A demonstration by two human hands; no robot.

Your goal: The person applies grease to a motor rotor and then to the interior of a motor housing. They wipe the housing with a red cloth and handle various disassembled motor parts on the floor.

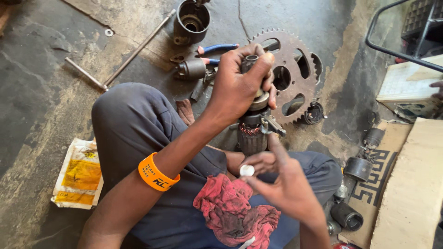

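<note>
Over the grimy floor (41,101), the left hand (237,85) clamps the motor armature's (253,133) top while the right hand (277,177) pinches a small white cap (247,170), not yet fitted.

The left hand (240,85) is in the upper middle of the frame, its fingers curled closed around what it grips from above, and its forearm runs down to the lower left of the frame with an orange band on the wrist. The right hand (279,182) is in the lower middle-right, palm turned away from the camera. Its index finger points up, and its thumb and fingers pinch closed.
</note>
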